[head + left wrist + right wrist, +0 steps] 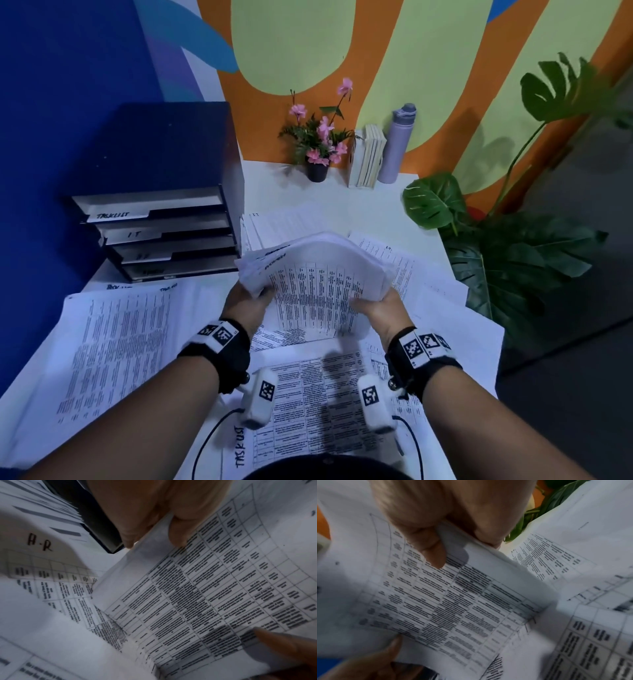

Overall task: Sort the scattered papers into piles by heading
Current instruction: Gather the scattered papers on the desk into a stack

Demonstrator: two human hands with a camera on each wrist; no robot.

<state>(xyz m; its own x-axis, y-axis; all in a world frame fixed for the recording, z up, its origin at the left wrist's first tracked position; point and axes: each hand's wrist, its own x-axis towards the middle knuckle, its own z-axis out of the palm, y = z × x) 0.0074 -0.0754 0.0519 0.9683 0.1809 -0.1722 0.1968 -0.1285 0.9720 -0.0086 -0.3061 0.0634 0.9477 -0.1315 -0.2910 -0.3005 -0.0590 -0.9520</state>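
Observation:
Both hands hold up a stack of printed table sheets [315, 277] above the desk, its top curling away from me. My left hand [250, 303] grips its left edge, thumb on the printed face and fingers behind, as the left wrist view shows the sheets [197, 588]. My right hand [373, 306] grips the right edge the same way around the sheets [453, 599]. Loose papers cover the desk: a sheet headed TASK LIST [308, 404] lies near me, a large sheet [113, 342] on the left, and one headed A-R [39, 545] under my left hand.
A dark tray rack [161, 233] with labelled shelves stands at the left rear. A potted pink flower [317, 147], some books [368, 156] and a lilac bottle [395, 144] line the back wall. A large leafy plant [496, 246] crowds the desk's right edge.

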